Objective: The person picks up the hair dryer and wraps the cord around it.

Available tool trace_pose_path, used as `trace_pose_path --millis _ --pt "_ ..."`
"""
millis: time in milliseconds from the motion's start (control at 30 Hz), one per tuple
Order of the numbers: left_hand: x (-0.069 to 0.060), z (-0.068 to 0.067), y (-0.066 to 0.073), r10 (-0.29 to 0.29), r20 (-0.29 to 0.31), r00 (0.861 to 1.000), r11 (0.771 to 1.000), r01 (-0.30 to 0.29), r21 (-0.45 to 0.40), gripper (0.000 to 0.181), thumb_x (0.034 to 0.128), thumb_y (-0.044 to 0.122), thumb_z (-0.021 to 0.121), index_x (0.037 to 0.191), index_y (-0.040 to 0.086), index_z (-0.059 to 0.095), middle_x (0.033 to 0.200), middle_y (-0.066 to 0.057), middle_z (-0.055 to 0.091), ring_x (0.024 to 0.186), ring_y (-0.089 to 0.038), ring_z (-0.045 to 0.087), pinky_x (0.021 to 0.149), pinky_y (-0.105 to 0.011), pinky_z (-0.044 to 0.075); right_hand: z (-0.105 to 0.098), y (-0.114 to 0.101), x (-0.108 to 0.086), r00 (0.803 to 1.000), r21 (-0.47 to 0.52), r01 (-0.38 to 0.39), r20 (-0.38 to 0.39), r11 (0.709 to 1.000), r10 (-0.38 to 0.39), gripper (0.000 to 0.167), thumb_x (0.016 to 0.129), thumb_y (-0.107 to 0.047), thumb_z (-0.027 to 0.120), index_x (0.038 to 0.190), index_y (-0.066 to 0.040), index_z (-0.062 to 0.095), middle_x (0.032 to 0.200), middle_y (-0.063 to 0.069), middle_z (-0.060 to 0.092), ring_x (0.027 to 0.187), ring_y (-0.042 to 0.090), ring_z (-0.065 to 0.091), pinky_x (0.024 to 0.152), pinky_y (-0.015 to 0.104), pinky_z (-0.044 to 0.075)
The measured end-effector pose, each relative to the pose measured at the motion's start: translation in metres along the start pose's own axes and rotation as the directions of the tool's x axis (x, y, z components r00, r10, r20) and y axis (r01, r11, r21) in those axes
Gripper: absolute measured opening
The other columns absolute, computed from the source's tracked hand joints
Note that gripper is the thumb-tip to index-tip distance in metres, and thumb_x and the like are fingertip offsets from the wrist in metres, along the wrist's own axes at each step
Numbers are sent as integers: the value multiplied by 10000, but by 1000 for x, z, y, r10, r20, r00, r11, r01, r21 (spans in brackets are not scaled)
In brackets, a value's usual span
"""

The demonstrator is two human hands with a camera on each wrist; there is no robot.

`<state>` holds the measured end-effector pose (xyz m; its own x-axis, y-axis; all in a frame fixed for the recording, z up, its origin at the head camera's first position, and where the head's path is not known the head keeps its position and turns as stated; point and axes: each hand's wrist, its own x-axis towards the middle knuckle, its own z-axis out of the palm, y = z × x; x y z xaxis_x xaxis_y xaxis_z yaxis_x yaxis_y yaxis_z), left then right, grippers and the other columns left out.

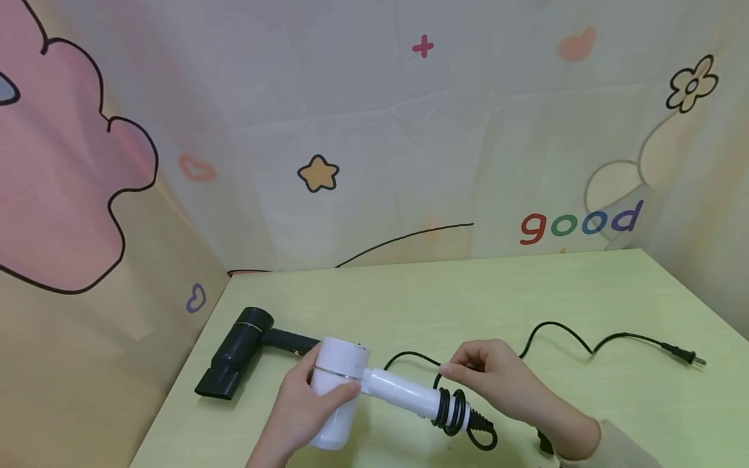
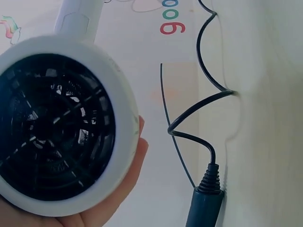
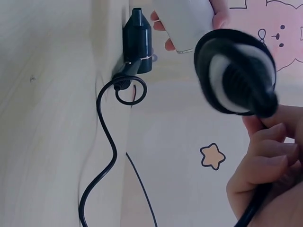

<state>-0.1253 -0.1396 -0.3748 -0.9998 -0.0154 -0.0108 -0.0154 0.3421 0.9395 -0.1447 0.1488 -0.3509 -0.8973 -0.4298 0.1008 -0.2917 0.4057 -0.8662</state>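
Observation:
My left hand (image 1: 301,406) grips the barrel of a white hair dryer (image 1: 404,391), holding it over the table with the handle pointing right. In the left wrist view the dryer's round dark grille (image 2: 57,127) faces the camera. A black cord (image 1: 450,413) is wound in several turns round the handle's end. Just above those turns, my right hand (image 1: 497,380) pinches the cord between thumb and fingers; part of it also runs through that hand (image 3: 265,175). On the table at left lies a black hair dryer (image 1: 236,354), its handle tip hidden behind the white one.
The black dryer's cord (image 3: 113,142) runs across the light green table (image 1: 409,299) to a two-pin plug (image 1: 681,353) at the right. A small black piece (image 1: 545,443) shows under my right wrist. A printed cloth (image 1: 374,130) hangs behind the table.

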Motion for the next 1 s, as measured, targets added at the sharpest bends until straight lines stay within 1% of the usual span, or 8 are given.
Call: trace_pose_path --millis 300,400,500,600,700,800,933,1000 --pt "0 3 1 -16 -77 997 997 22 70 857 702 398 809 1427 211 393 1127 -106 611 845 -210 598 643 -329 489 2 -7 -5 1000 -65 -3 -14 998 2 205 890 -296 645 798 -115 679 626 -60 546 562 7 407 513 198 368" --pt "0 4 2 -1 -111 994 996 11 93 870 700 397 812 1432 199 385 1138 -104 611 852 -206 594 649 -322 485 2 -8 -6 1000 -62 -4 -15 998 3 189 893 -289 643 824 -120 690 655 -41 610 569 7 443 514 199 387" --pt "0 4 1 34 -151 988 993 -17 116 846 700 377 818 1416 207 403 1122 -97 620 842 -198 592 652 -314 480 2 -9 -8 1000 -53 4 -17 999 -5 181 900 -277 635 844 -116 694 688 -20 652 572 7 460 514 201 399" --pt "0 6 1 70 -194 978 987 -40 153 838 707 373 816 1414 199 403 1116 -94 628 834 -193 594 649 -310 478 2 -10 -9 1000 -52 8 -25 999 -9 183 907 -275 627 849 -114 693 686 -18 633 566 4 448 506 200 394" --pt "0 7 1 91 -236 967 982 -48 185 838 715 363 811 1420 192 392 1111 -101 635 825 -195 598 642 -307 478 3 -11 -11 999 -66 7 -40 998 -10 184 907 -282 625 845 -122 690 648 -46 552 554 1 405 493 196 367" --pt "0 8 1 99 -273 957 978 -42 206 838 720 349 807 1425 193 382 1098 -108 641 810 -198 603 632 -305 480 5 -14 -12 999 -72 9 -46 997 -12 185 907 -288 625 833 -128 681 616 -74 464 544 1 366 480 195 334" --pt "1 8 0 108 -319 942 970 -30 240 847 728 345 798 1436 179 364 1078 -113 647 785 -197 607 626 -304 479 9 -15 -15 999 -73 29 -41 997 -33 166 908 -278 624 813 -149 669 633 -75 444 565 1 368 491 197 341" --pt "1 8 -2 116 -351 929 966 -24 256 849 729 344 797 1437 168 363 1052 -117 654 765 -197 608 625 -306 476 11 -16 -17 998 -70 46 -30 997 -48 162 912 -271 619 801 -160 660 648 -75 446 574 -2 375 499 198 351"
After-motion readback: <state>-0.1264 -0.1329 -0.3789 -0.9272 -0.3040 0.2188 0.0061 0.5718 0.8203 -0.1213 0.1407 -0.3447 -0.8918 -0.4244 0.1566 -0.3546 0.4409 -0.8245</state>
